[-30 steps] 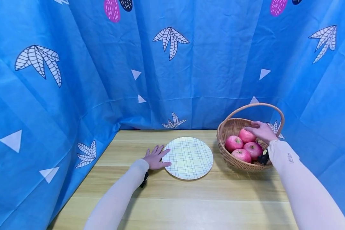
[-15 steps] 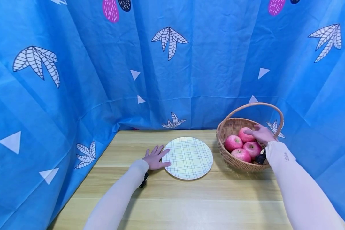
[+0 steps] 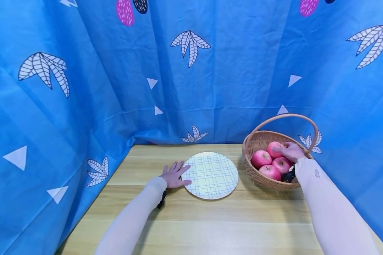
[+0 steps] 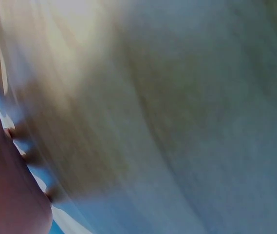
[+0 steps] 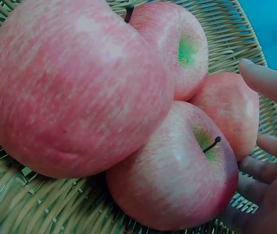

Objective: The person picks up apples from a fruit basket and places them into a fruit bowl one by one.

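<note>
My left hand (image 3: 174, 176) lies flat with spread fingers at the left edge of a round plaid plate (image 3: 210, 175), thumb and index finger over its rim. In the left wrist view, part of that hand (image 4: 14, 180) shows beside the blurred tabletop. A wicker basket (image 3: 258, 141) holds several red apples. My right hand (image 3: 292, 152) reaches inside, nearest the rear apple (image 3: 275, 148). In the right wrist view, its fingers (image 5: 260, 170) reach along this rear apple (image 5: 233, 109), while the thumb stands apart from it. Other apples (image 5: 172, 170) fill the foreground.
The basket's tall arched handle (image 3: 284, 115) rises behind the right hand. Beneath everything is a light wooden table (image 3: 210, 226). A blue patterned curtain (image 3: 236, 78) encloses the back and both sides.
My right hand has moved from above the rear apple down to its right side, thumb and fingers spreading about it. The left hand and plate stay put.
</note>
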`<state>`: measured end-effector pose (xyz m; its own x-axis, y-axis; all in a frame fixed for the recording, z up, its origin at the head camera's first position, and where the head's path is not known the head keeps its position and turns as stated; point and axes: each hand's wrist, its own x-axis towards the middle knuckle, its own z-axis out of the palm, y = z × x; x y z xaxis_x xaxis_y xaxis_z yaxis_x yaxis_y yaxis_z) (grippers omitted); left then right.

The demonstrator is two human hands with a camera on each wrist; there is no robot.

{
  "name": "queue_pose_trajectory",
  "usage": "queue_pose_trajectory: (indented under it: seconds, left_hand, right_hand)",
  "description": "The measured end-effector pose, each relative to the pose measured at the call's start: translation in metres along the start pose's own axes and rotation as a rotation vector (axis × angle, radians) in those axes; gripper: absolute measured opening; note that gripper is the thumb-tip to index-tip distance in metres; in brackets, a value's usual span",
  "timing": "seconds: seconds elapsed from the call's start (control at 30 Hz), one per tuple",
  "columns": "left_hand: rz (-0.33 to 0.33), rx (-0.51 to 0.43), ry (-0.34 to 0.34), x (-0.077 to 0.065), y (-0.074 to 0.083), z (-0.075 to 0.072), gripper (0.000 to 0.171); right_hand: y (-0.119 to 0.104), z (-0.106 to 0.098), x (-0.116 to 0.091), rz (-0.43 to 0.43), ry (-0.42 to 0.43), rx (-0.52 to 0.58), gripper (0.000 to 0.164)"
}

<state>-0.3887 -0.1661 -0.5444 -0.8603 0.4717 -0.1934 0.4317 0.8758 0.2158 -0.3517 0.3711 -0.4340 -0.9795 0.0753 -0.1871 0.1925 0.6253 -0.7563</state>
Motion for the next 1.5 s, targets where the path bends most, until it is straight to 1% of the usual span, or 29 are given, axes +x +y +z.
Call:
queue_pose_trajectory:
  seconds: [0.07, 0.13, 0.27, 0.4, 0.57, 0.8, 1.0, 1.13, 1.2, 1.37, 1.5]
  left_hand:
    - [0.011, -0.003, 0.001, -0.002, 0.004, -0.002, 0.094]
    - [0.018, -0.008, 0.003, -0.004, 0.006, -0.004, 0.093]
    - [0.01, -0.003, 0.001, -0.006, 0.008, -0.007, 0.093]
    - [-0.005, -0.003, -0.007, -0.004, 0.006, -0.006, 0.095]
    - [0.007, -0.024, 0.003, -0.001, 0.002, -0.002, 0.097]
    - [-0.02, -0.022, -0.01, 0.0, -0.001, 0.001, 0.098]
    - [-0.014, -0.042, 0.001, -0.001, 0.002, -0.001, 0.096]
    - [-0.012, -0.041, -0.008, -0.003, 0.004, -0.003, 0.095]
    - [-0.008, -0.036, -0.005, -0.003, 0.003, -0.003, 0.095]
    - [0.004, -0.035, 0.005, -0.005, 0.004, -0.004, 0.095]
    - [0.007, -0.026, 0.009, -0.006, 0.005, -0.005, 0.095]
  right_hand:
    - [0.002, 0.0, 0.001, -0.002, 0.003, 0.002, 0.101]
    - [0.002, -0.001, 0.001, -0.009, 0.007, -0.02, 0.1]
    - [-0.002, 0.001, 0.002, -0.008, 0.053, -0.06, 0.095]
    - [-0.004, 0.003, 0.004, -0.004, 0.09, -0.061, 0.093]
    - [-0.001, 0.006, 0.01, 0.007, 0.121, -0.055, 0.098]
    - [-0.001, 0.011, 0.014, 0.008, 0.129, -0.034, 0.098]
    - [-0.003, 0.012, 0.01, 0.016, 0.139, -0.02, 0.098]
    - [-0.001, 0.013, 0.008, 0.031, 0.14, -0.009, 0.101]
    - [0.0, 0.014, 0.008, 0.035, 0.143, 0.0, 0.099]
    - [0.002, 0.015, 0.01, 0.021, 0.155, 0.005, 0.095]
    - [0.003, 0.015, 0.012, 0.006, 0.159, -0.01, 0.096]
